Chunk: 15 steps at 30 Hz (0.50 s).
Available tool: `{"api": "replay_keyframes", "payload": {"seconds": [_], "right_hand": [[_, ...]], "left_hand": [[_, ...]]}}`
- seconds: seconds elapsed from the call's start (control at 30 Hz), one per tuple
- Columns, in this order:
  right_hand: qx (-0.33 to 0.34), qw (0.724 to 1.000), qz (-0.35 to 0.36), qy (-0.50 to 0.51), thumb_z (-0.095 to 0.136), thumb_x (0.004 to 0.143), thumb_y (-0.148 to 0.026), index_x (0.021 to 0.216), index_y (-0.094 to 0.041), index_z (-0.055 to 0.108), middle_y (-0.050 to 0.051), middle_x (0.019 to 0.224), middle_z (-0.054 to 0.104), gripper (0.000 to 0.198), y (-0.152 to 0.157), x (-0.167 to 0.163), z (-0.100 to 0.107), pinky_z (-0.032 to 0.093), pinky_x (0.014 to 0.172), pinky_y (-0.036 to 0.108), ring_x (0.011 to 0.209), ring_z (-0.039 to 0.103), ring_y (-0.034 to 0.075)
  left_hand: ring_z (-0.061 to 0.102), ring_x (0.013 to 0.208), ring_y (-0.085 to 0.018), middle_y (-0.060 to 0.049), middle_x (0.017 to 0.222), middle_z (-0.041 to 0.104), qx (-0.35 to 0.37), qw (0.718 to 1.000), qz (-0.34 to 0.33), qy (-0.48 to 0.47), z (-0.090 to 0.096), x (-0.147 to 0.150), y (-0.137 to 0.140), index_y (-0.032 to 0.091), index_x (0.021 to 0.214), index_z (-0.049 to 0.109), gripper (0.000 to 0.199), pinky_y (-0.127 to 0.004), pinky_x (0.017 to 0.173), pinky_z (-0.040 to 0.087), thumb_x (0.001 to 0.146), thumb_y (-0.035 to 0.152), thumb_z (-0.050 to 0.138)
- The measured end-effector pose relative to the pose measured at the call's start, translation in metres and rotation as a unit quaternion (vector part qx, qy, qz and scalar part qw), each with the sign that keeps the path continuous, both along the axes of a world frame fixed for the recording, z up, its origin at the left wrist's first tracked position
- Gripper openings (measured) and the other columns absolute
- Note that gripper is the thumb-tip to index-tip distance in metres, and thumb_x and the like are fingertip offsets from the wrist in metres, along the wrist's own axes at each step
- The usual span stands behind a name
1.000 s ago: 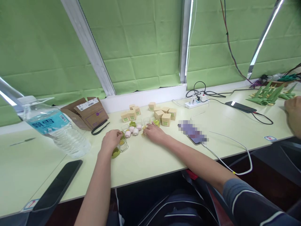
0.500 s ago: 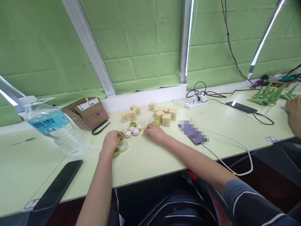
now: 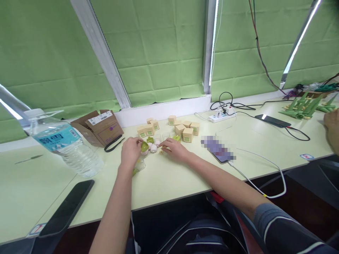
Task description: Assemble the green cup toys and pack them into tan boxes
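Near the middle of the table, my left hand (image 3: pixel 131 151) pinches a green, shallow lid-like piece (image 3: pixel 144 146) between thumb and fingers. Across from it, my right hand (image 3: pixel 174 149) reaches in from the right, its fingers loosely stretched and slightly apart over a small yellow ring-like piece (image 3: pixel 161 152). Several pale pink, rounded pots (image 3: pixel 153 148) stand between the hands. Behind them are another green piece (image 3: pixel 150 139) and clear cups (image 3: pixel 166 135). A clear glass-like container (image 3: pixel 140 164) lies beside my left wrist, which partly hides a further green piece (image 3: pixel 134 172).
Several small tan boxes (image 3: pixel 188 135) stand behind the hands. At left are an open carton (image 3: pixel 103 130), a large water bottle (image 3: pixel 66 148) and a black phone (image 3: pixel 67 206). A charging phone (image 3: pixel 218 150) lies right. Another person's hand (image 3: pixel 332 130) is at far right, by green pieces (image 3: pixel 300 109).
My left hand has moved right and slightly up, bringing the green lid-like piece over the pink pots. My right hand stays in nearly the same place, its fingers straighter.
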State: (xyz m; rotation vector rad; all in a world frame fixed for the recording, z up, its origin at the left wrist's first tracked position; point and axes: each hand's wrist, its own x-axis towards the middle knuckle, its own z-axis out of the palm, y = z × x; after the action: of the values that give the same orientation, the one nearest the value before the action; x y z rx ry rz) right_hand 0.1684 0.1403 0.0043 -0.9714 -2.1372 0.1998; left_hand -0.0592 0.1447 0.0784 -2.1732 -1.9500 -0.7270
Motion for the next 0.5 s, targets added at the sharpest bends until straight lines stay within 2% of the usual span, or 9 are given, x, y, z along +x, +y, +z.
{"api": "replay_keyframes", "payload": {"seconds": [0.13, 0.27, 0.4, 0.5], "right_hand": [[0.037, 0.994, 0.034, 0.099, 0.055, 0.102, -0.025, 0.112, -0.019, 0.068, 0.007, 0.101, 0.067, 0.018, 0.000, 0.001, 0.002, 0.054, 0.082, 0.027, 0.087, 0.063, 0.015], [0.055, 0.989, 0.029, 0.135, 0.058, 0.100, -0.027, 0.101, -0.018, 0.070, 0.006, 0.094, 0.069, 0.015, 0.005, 0.003, 0.000, 0.054, 0.082, 0.029, 0.084, 0.064, 0.016], [0.026, 0.982, 0.051, 0.181, 0.061, 0.097, -0.029, 0.098, -0.019, 0.071, 0.005, 0.092, 0.072, 0.014, 0.009, 0.004, -0.003, 0.055, 0.081, 0.028, 0.084, 0.066, 0.016], [-0.011, 0.975, 0.060, 0.215, 0.063, 0.096, -0.032, 0.100, -0.019, 0.072, 0.006, 0.093, 0.072, 0.017, 0.009, 0.003, -0.005, 0.057, 0.079, 0.028, 0.085, 0.068, 0.016]], "left_hand": [[0.068, 0.091, -0.027, -0.011, 0.102, 0.073, 0.009, 0.998, -0.052, -0.037, -0.012, 0.031, 0.005, 0.021, 0.097, 0.079, 0.027, -0.040, 0.091, 0.051, 0.090, 0.021, 0.053], [0.068, 0.088, -0.023, -0.010, 0.100, 0.070, 0.023, 0.988, -0.116, -0.100, -0.027, 0.056, 0.006, 0.019, 0.098, 0.078, 0.027, -0.039, 0.094, 0.052, 0.090, 0.019, 0.053], [0.068, 0.088, -0.020, -0.009, 0.103, 0.069, 0.037, 0.969, -0.134, -0.205, -0.041, 0.064, 0.004, 0.018, 0.102, 0.077, 0.025, -0.038, 0.094, 0.053, 0.087, 0.018, 0.056], [0.068, 0.095, -0.021, -0.009, 0.111, 0.069, 0.027, 0.948, -0.131, -0.289, -0.050, 0.061, 0.004, 0.020, 0.113, 0.074, 0.031, -0.040, 0.097, 0.053, 0.084, 0.023, 0.063]]}}
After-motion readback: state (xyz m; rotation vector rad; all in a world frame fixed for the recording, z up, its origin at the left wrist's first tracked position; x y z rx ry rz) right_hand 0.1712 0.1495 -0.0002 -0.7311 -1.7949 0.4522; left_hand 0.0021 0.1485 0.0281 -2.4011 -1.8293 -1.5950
